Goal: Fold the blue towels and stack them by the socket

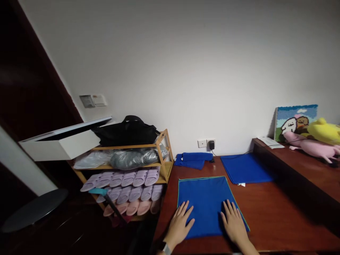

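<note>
A blue cloth (205,200) with a green edge lies spread flat on the dark wooden table (271,216) in front of me. My left hand (179,223) rests palm down on its near left corner, fingers stretched out. My right hand (233,221) lies flat on its near right part, fingers apart. Neither hand holds anything. A second blue cloth (245,168) lies flat farther back to the right. A third blue cloth (194,159), folded, sits by the wall.
A wooden shoe rack (162,156) left of the table holds several slippers, bags and a white box (62,141). A raised shelf (302,163) at right carries plush toys (316,141) and a picture. A charger (211,144) is plugged into the wall socket.
</note>
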Available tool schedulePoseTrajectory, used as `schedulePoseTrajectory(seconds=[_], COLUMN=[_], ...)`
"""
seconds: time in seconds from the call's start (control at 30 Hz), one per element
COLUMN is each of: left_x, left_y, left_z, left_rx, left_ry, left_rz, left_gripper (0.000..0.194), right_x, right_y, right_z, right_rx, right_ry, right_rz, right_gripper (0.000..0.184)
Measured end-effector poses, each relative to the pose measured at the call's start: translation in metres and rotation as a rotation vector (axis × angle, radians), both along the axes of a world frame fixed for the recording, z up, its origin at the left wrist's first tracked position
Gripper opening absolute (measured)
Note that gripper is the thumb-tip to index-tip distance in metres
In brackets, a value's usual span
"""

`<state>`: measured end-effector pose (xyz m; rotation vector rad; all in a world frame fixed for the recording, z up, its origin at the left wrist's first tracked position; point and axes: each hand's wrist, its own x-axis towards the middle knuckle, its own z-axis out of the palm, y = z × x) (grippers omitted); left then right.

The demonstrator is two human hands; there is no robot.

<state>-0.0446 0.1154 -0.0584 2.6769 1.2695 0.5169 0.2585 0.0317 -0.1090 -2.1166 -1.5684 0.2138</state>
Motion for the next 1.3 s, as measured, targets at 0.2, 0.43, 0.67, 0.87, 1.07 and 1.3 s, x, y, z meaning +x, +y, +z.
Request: schedulePoseTrajectory(seconds=[0.2, 0.43, 0.67, 0.87, 1.07, 1.3], left_x=[-0.013, 0.017, 0.031, 0.026, 0.05, 0.069], left_y=[-0.025, -0.089, -0.021, 0.005, -0.043, 0.003], left_z=[-0.02, -0.003, 0.018, -0.019, -0.043, -0.021], left_rx=[0.0, -0.077, 0.132, 0.019, 0.0, 0.149], left_ry=[0.158, 0.235, 0.126, 0.232, 0.228, 0.094], left_rz=[0.096, 0.22, -0.013, 0.177, 0.428, 0.251], left_gripper=[0.057, 0.053, 0.049, 0.059, 0.063, 0.049], right_x=[0.012, 0.047, -0.001, 0.017, 0.047, 0.041], right_y=[-0.006, 0.033, 0.025, 0.051, 0.1, 0.126], right_z=[-0.012, 0.038, -0.006, 0.002, 0.029, 0.016], right_rx=[-0.08, -0.123, -0.174, -0.2, -0.217, -0.241], right_ry=[-0.108, -0.144, -0.175, -0.193, -0.18, -0.177], right_rz=[0.095, 0.391, -0.083, 0.07, 0.328, 0.121], right_gripper=[0.07, 0.062, 0.07, 0.072, 0.064, 0.067])
